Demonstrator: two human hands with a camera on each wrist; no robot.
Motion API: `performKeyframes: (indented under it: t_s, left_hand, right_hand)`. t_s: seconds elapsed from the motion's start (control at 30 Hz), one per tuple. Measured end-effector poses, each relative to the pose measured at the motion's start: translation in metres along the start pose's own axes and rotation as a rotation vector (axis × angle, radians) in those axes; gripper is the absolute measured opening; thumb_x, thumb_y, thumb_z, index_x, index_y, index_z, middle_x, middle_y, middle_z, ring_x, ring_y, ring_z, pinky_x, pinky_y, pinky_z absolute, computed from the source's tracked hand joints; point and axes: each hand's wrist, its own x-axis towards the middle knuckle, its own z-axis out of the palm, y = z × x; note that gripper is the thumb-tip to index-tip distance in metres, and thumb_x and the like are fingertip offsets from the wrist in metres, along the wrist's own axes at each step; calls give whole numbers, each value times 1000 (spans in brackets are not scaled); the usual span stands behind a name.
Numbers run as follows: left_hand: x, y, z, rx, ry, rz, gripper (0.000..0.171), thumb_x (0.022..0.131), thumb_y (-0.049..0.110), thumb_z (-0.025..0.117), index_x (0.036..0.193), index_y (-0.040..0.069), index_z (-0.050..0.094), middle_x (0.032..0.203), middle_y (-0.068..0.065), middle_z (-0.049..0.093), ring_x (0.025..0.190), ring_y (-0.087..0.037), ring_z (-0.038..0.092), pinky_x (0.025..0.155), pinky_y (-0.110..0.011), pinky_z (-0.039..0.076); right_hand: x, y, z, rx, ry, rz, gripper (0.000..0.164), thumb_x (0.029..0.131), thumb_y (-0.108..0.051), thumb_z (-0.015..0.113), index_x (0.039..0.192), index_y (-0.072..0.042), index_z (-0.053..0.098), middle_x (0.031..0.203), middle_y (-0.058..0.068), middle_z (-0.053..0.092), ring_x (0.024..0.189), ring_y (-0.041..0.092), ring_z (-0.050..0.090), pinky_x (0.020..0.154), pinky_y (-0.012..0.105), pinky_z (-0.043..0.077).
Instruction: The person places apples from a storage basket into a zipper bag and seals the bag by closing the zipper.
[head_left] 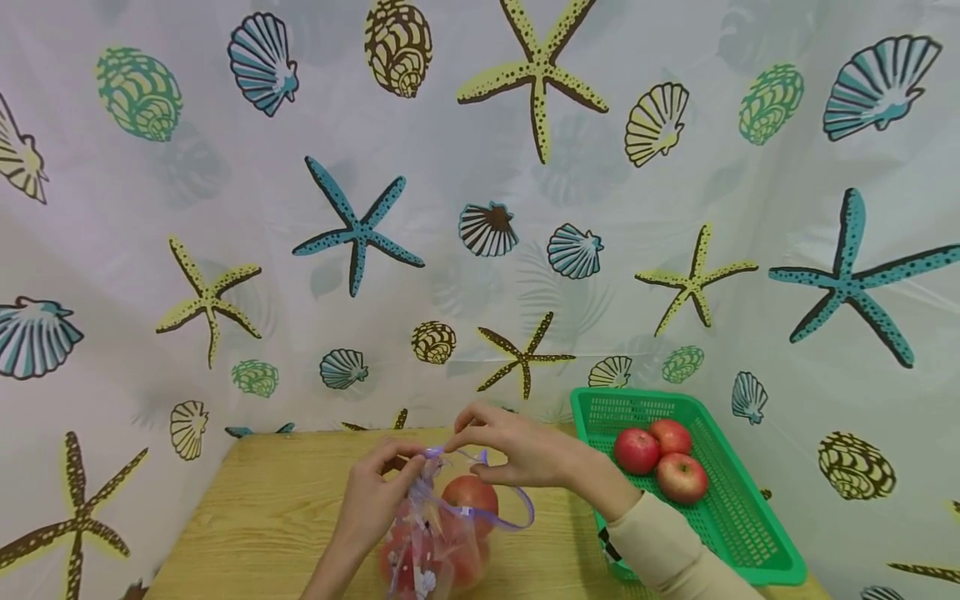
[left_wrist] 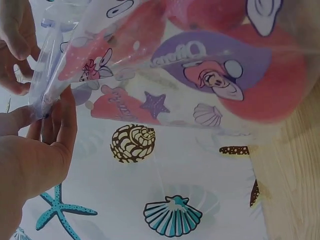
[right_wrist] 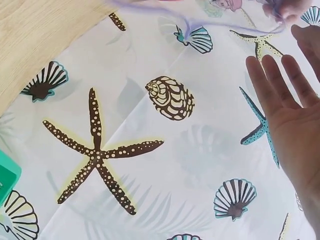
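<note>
My left hand (head_left: 375,496) pinches the purple-edged mouth of a clear zip bag (left_wrist: 125,75) printed with cartoon figures and shells. Several red apples (head_left: 470,497) show inside and through the mouth of the bag, which sits on the table. In the head view my right hand (head_left: 521,446) hovers over the bag's opening, thumb apart from the fingers and index fingertip close to the left hand. Its fingers look extended in the right wrist view, with nothing seen in them. The bag's purple zip strip (head_left: 517,527) loops out to the right, below that hand.
On the right stands a green plastic basket (head_left: 783,575) with three red apples (head_left: 682,477) at its far end. Wooden tabletop (head_left: 255,508) extends to the left of the bag. A sheet (head_left: 480,292) printed with starfish and shells hangs behind and at both sides.
</note>
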Motion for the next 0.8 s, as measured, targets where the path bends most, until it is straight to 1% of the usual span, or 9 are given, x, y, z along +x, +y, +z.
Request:
performKeyframes:
  t_s: [0.07,0.17,0.27,0.4,0.53,0.63,0.7,0.8]
  left_hand:
    - [0,-2,-2,10,13,-19,8,92,20,71,98,15,74,97,-3,70,78,-8,63,60,-21,50]
    - [0,-4,-6,28,48,-57,12,93,22,71,100,14,74,99,-4,71,82,-7,61,62,-19,50]
    - [3,-7,-10,36,67,-85,14,93,24,70,103,14,74,101,-3,70,84,-7,61,64,-19,50]
    - [5,-10,-13,39,68,-117,13,94,23,69,104,15,73,102,-3,69,85,-9,60,63,-21,51]
    - [5,-10,-14,46,75,-142,13,95,21,69,105,15,73,103,-4,68,85,-11,60,60,-22,52]
    - [4,-9,-14,47,75,-165,14,96,21,67,107,15,73,104,-4,67,84,-13,58,55,-23,52]
    - [4,-8,-14,46,75,-176,14,96,22,67,107,15,73,104,-5,66,84,-14,58,54,-23,51]
    - [3,-8,-13,34,77,-179,14,96,22,67,107,15,73,104,-5,66,83,-13,58,53,-23,51]
  right_hand:
    - [-2,1,-1,-6,4,-11,32,93,-14,70,124,-17,64,120,3,54,106,13,56,91,20,51]
    - [-9,3,-2,-23,-11,-3,29,93,-14,70,121,-17,65,116,1,56,105,12,56,90,21,52]
    - [-19,7,-4,-36,-35,42,27,92,-12,70,119,-17,66,115,-1,57,107,13,57,92,23,52]
    - [-31,12,-5,-35,-59,105,26,92,-11,68,118,-16,66,117,-1,58,111,14,57,94,26,52]
    - [-38,16,-2,-33,-70,148,26,93,-12,68,119,-17,66,115,-2,59,105,12,58,91,25,53]
    - [-41,19,3,-40,-71,195,26,94,-15,67,119,-17,66,113,-2,61,101,10,59,87,24,53]
    - [-42,20,9,-22,-71,245,25,95,-16,66,120,-16,66,112,-2,62,99,10,60,84,24,54]
    - [-43,24,23,20,-73,333,25,96,-18,64,120,-14,66,109,0,64,96,13,62,80,23,54]
